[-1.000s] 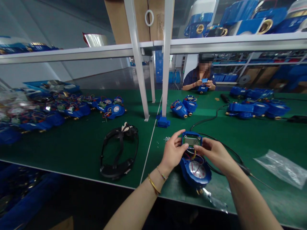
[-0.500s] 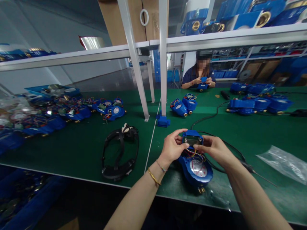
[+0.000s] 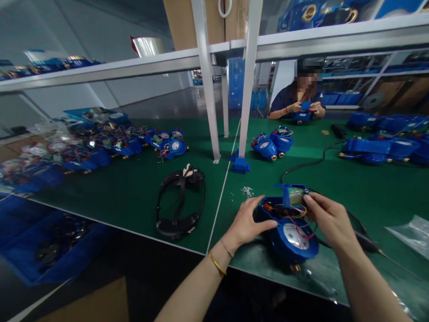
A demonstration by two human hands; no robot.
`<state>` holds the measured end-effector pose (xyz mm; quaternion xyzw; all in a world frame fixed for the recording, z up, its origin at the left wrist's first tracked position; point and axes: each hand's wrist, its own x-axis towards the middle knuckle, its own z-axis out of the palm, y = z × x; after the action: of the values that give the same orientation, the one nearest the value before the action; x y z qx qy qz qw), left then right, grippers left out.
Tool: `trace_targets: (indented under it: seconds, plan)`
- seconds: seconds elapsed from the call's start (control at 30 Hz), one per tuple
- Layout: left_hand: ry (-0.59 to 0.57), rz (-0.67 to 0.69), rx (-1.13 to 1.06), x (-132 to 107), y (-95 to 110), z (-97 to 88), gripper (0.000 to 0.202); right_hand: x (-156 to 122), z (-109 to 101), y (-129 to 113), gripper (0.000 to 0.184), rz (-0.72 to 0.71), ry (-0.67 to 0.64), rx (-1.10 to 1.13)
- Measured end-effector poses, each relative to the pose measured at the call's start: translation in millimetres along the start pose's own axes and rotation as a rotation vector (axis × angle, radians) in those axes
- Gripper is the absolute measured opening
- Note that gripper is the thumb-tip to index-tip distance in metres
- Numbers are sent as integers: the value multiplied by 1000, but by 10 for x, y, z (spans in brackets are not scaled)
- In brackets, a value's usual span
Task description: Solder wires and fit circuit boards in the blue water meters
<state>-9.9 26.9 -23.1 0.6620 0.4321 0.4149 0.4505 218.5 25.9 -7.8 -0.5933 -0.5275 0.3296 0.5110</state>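
A blue water meter (image 3: 279, 243) with a round dial lies on the green bench in front of me, its wire-filled compartment uncovered. My left hand (image 3: 246, 223) grips the left side of that compartment, thumb on the near side and fingers at the far edge. In my right hand (image 3: 330, 217), the fingers pinch the right end of a blue meter cover (image 3: 286, 196) with a display module (image 3: 297, 195) in it. The cover is tilted up above the meter. Red, yellow and other thin wires (image 3: 303, 212) run between module and meter.
Small white bits (image 3: 247, 192) lie beyond my left hand. A black head strap (image 3: 181, 223) sits left; a screwdriver-like tool (image 3: 368, 243) and clear plastic bag (image 3: 410, 232) lie right. Shelf posts (image 3: 246, 103) rise ahead. A co-worker (image 3: 298, 105) sits opposite, near other meters (image 3: 372, 147).
My left hand has left the cover and taken hold of the meter body. The right hand has tilted the cover, turning its display away. The view has shifted left.
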Motion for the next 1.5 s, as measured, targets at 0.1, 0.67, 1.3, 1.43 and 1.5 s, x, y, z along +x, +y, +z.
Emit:
trace_targets:
  seconds: [0.1, 0.67, 1.3, 1.43, 1.5]
  plan:
    - [-13, -41, -142, -75, -146, 89, 77, 19, -44, 85, 45, 56, -64, -43]
    - [133, -132, -266, -104, -136, 287, 66, 118, -69, -95, 42, -78, -138, -945]
    - [33, 423, 610, -142, 348, 331, 39, -25, -62, 21, 51, -57, -127, -878]
    - [-9, 436, 679, -121, 386, 329, 49, -39, 24, 112, 50, -18, -93, -545]
    - [-32, 459, 707, -106, 397, 330, 47, -59, 75, 142, 48, 17, -70, -382]
